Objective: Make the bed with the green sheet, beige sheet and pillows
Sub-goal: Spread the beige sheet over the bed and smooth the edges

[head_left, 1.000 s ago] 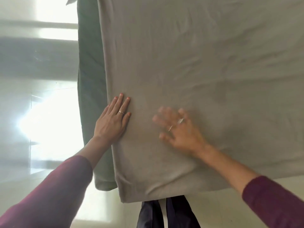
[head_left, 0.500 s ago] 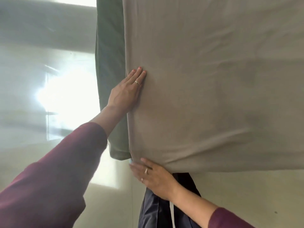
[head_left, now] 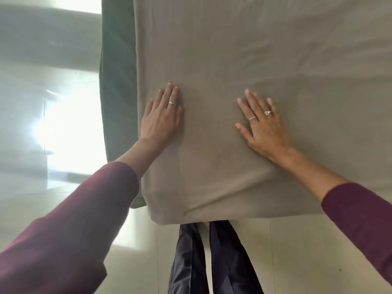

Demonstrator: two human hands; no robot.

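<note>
The beige sheet covers the top of the bed and hangs over its near edge. Under it the green sheet shows down the bed's left side. My left hand lies flat on the beige sheet near the bed's near left corner, fingers straight and together. To its right, my right hand rests flat on the same sheet with fingers spread. Neither hand holds anything. No pillows are in view.
Pale glossy floor with bright glare lies left of the bed and in front of it. My dark trouser legs stand against the bed's near edge.
My right hand came up from under the bed's near edge and now lies flat on top of the beige sheet. My left hand shifted slightly toward the near corner.
</note>
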